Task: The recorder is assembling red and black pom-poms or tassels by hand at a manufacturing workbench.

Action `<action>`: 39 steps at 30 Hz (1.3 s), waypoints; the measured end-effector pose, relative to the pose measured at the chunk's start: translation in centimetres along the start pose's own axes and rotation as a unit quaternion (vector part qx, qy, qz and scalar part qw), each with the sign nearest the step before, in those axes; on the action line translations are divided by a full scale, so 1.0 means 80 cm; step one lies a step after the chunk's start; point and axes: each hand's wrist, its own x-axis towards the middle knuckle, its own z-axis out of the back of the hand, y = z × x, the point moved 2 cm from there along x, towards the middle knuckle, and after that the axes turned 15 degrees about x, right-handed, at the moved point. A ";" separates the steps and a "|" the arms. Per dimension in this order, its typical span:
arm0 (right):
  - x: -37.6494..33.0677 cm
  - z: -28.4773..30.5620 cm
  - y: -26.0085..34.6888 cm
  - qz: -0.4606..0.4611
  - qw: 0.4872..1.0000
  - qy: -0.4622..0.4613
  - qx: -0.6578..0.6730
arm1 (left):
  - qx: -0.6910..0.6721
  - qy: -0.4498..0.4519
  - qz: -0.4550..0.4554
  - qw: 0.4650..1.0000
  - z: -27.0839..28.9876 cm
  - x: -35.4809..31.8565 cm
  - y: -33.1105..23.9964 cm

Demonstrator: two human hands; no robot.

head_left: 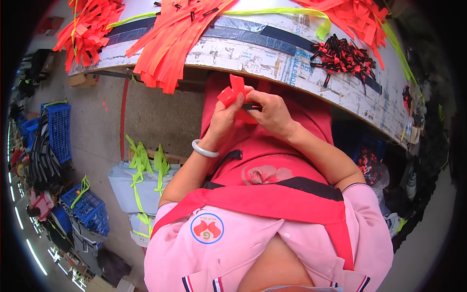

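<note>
Orange strap piece is pinched in left hand, held over the lap just below the surface edge; small black clip is gripped by right hand. Risk: clip could slip and be dropped to the floor, since both are held unsupported.

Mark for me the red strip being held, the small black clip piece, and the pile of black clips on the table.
red strip (232, 92), head view, on its folded upper part.
black clip piece (252, 107), head view, mid-body between the fingers.
pile of black clips (343, 56), head view, centre of the heap.
</note>
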 end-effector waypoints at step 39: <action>0.022 0.058 0.044 0.004 0.987 -0.009 0.160 | 0.253 -0.190 -0.401 0.860 0.002 0.006 -0.071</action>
